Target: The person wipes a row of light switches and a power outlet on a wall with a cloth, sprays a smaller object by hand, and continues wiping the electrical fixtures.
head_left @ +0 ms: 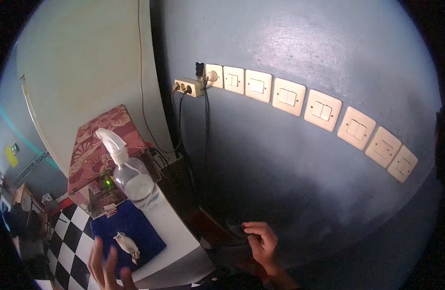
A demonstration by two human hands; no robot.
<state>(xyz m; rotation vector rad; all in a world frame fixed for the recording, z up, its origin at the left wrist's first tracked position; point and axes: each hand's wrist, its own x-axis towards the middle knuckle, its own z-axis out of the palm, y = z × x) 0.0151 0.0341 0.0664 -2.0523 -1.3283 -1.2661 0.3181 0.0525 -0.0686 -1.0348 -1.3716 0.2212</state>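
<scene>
My left hand (pixel 106 268) is at the lower left, fingers spread, holding nothing visible. It is beside a dark blue cloth (pixel 152 241) on a white surface. On this cloth lies a small, crumpled white piece (pixel 127 245), apart from my fingers, its kind unclear. A clear spray bottle (pixel 138 181) with a white trigger head stands at the cloth's far edge. My right hand (pixel 264 244) is raised in front of the dark wall, with thumb and fingers closed together. Whatever may be between its fingertips is too dark to make out.
A grey-blue wall (pixel 300 43) carries a row of white light switches (pixel 288 97). Cables hang from a power strip (pixel 187 87). Behind the bottle, a maroon patterned cover (pixel 94 150) lies over a box with a green light. Checkered floor (pixel 72 232) shows at left.
</scene>
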